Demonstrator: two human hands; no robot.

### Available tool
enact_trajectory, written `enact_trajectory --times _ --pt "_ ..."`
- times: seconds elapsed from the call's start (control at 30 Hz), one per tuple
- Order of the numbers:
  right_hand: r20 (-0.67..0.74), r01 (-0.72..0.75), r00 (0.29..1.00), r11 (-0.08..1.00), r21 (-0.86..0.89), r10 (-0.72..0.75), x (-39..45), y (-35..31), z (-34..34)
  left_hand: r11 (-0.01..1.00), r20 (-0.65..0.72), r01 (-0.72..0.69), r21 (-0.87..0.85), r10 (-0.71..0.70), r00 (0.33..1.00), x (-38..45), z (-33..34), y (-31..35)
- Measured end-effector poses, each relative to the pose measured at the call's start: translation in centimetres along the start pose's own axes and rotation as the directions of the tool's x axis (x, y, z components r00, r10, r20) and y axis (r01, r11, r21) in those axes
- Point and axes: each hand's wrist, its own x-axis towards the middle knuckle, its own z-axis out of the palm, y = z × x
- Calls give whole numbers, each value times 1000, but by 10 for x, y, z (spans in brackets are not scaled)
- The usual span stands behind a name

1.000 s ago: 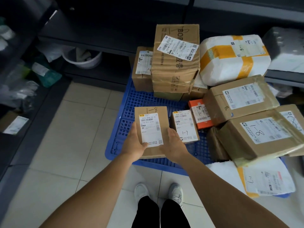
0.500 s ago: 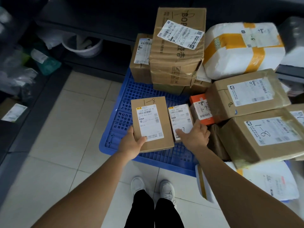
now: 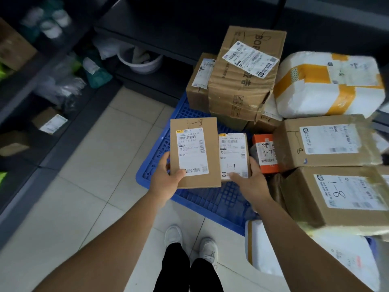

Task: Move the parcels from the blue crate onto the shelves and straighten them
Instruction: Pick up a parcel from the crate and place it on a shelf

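Observation:
My left hand (image 3: 166,182) grips a flat brown box marked 1-8 (image 3: 194,152) by its lower left edge, lifted above the blue crate (image 3: 208,199). My right hand (image 3: 251,184) holds a smaller box marked 1-7 (image 3: 233,155) at its lower right corner, thumb on the label. An orange box marked 1-7 (image 3: 266,153) sits in the crate just to the right. Large brown parcels (image 3: 328,140) (image 3: 341,197) and a white bag with yellow tape (image 3: 330,83) are piled on the crate's right side.
Dark shelves run along the left (image 3: 25,98) and the back (image 3: 151,60), holding bagged items, a small labelled box (image 3: 51,123) and a white bowl (image 3: 140,62). A tall taped carton (image 3: 242,76) stands at the crate's back. A white bag (image 3: 311,256) lies near my right arm. Tiled floor lies to the left.
My right hand left the 1-8 box, reached right and took hold of the smaller 1-7 box. My left hand kept the 1-8 box. The view swung left.

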Motion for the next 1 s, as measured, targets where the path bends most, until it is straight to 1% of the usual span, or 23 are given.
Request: enact_trajectory --times 0.1,0.2,0.23,0.43,0.57,0.7,0.8,0.93,1.0 --pt "-11 46 999 998 51 -45 -5 -2 1 997 -50 -20 -80 16 999 -3 -3 -3" --pt "-20 59 998 993 105 -57 -3 -4 2 991 -45 -15 -133 9 999 -9 -4 2" --pt "-8 75 997 989 126 -75 -6 -13 3 986 -64 -25 -165 14 998 -16 -9 8" --pt "111 164 976 970 178 -185 -24 -80 18 957 -271 -149 -249 79 959 -53 -68 39" --pt "180 213 951 953 215 -253 -44 -118 41 955 -367 -223 -193 141 920 -79 -115 53" --pt "268 268 905 932 244 -330 -73 -153 71 959 -429 -231 -166 141 892 -108 -166 50" --pt "332 338 850 907 252 -409 -102 -179 97 954 -468 -246 -172 140 872 -137 -200 41" --pt "403 411 773 870 271 -490 -153 -202 137 944 -592 -281 -174 128 795 -182 -242 24" --pt "412 440 754 859 263 -512 -179 -206 158 942 -634 -287 -175 115 765 -206 -264 11"
